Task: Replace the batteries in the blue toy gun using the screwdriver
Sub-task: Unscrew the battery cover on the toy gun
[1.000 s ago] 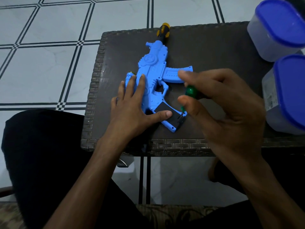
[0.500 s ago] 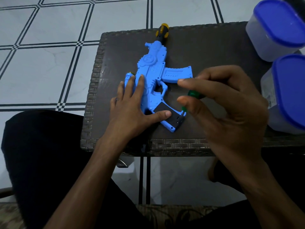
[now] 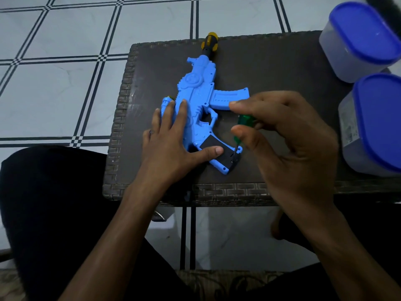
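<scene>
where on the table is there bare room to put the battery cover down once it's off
Bare tabletop lies between the toy gun and the two blue-lidded containers, above the right hand. A narrower strip runs along the table's left edge. The near edge is crowded by the left hand, the screwdriver and the grip.

The scene is covered by a single wide-angle view, taken from the person's head and directed forward and steeply downward. The dark woven-edged rectangular table [image 3: 271, 68] is seen from close above, its near edge crossing the middle of the frame. Both forearms are seen entering from the bottom edge, so the camera is placed just behind and above them. The white tiled floor with black grid lines [image 3: 65, 83] is taken in at the top and left, its lines bent by the lens. No second view is provided, so nothing is shared.
</scene>
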A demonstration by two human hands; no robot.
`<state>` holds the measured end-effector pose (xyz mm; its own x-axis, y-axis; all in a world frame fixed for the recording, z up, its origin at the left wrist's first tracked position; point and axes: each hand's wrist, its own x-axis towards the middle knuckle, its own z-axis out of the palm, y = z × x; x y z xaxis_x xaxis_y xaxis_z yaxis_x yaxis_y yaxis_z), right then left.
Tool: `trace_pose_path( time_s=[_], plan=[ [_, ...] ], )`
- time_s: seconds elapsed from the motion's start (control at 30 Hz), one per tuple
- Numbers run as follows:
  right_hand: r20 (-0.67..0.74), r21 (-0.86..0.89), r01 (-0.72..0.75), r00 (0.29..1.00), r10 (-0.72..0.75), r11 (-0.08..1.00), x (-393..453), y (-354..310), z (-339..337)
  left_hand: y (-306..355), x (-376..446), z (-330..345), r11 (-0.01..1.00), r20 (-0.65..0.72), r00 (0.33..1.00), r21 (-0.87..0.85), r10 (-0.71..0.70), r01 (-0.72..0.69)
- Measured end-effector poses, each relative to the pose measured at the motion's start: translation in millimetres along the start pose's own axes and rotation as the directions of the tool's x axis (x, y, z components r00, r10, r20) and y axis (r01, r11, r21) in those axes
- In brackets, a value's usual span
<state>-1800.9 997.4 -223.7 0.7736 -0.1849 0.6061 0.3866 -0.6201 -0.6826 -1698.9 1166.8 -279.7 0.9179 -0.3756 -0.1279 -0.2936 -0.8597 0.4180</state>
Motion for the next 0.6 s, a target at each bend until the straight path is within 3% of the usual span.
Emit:
trace_pose_path(
  time_s=[0.6],
  plan=[
    [-0.02, 0.049, 0.015, 1.0, -0.014, 0.999, -0.8, -1.9, -7.4, -1.0, 0.9, 1.7, 1.0, -0.002, 1.0, 0.001, -0.01, 0.01]
  ],
)
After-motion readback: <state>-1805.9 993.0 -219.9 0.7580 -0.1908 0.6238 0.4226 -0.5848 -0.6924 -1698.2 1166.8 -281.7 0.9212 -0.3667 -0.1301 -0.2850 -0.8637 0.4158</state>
